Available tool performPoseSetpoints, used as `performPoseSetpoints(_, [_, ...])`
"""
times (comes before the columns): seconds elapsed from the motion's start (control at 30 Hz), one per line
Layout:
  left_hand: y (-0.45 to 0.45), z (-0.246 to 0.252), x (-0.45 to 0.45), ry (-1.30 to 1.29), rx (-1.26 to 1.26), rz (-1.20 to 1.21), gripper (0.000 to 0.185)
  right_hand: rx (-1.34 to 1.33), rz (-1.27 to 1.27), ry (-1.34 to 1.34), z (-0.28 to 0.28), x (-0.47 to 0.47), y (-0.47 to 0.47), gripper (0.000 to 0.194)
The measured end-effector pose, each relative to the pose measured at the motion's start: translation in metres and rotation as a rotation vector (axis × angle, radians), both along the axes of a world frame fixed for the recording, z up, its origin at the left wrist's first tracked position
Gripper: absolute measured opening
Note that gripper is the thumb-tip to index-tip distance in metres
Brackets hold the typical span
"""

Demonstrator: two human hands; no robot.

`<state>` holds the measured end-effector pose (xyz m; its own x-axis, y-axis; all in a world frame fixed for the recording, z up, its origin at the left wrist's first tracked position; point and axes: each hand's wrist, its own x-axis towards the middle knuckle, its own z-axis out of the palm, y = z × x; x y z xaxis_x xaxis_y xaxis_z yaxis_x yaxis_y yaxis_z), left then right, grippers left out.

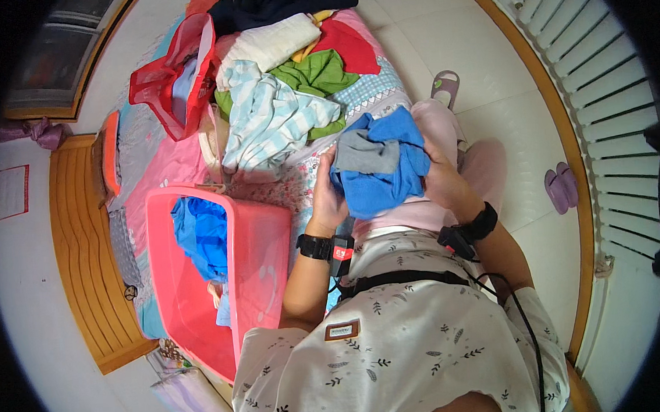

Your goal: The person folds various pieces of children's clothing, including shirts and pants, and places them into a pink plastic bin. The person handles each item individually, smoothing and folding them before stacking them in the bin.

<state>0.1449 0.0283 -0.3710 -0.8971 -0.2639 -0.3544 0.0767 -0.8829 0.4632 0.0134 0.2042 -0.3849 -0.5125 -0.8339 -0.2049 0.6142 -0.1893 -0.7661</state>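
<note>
Over my lap, a bundled blue and grey cloth garment (384,187) is held between my two hands. My left hand (328,195) grips its left side, with the fingers partly hidden behind the fabric. At the right edge of the bundle, my right hand (445,179) has hold of it, its fingertips also largely covered. To my left stands a pink plastic storage bin (261,264) with blue folded clothing (204,233) inside. Ahead of my left hand lies a light blue and white striped cloth (271,120), crumpled on the bed.
A clothes pile includes a green garment (316,74), a red cloth (348,45), a cream folded cloth (273,40) and a dark garment (282,6). Beside it sits a red mesh bag (173,86). A wooden headboard (91,249) is left; purple slippers (561,187) lie near a white radiator (608,116).
</note>
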Motion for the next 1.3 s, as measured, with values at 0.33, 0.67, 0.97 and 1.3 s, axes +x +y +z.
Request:
performPoseSetpoints(0.33, [-0.01, -0.019, 0.012, -0.13, -0.27, 0.243, 0.039, -0.094, -0.124, -0.185, 0.011, -0.004, 0.011, 0.051])
performPoseSetpoints(0.67, [-0.018, 0.015, 0.019, 0.091, -0.094, 0.223, 0.055, 0.054, -0.03, 0.185, 0.035, -0.01, 0.018, 0.032])
performPoseSetpoints(0.97, [-0.027, 0.008, 0.017, -0.174, -0.268, 0.172, 0.044, 0.185, -0.059, 0.195, 0.04, -0.013, 0.025, 0.012])
performPoseSetpoints(1.3, [-0.019, 0.008, 0.016, -0.107, -0.163, 0.1, 0.039, 0.26, 0.088, 0.903, 0.049, -0.007, 0.015, 0.033])
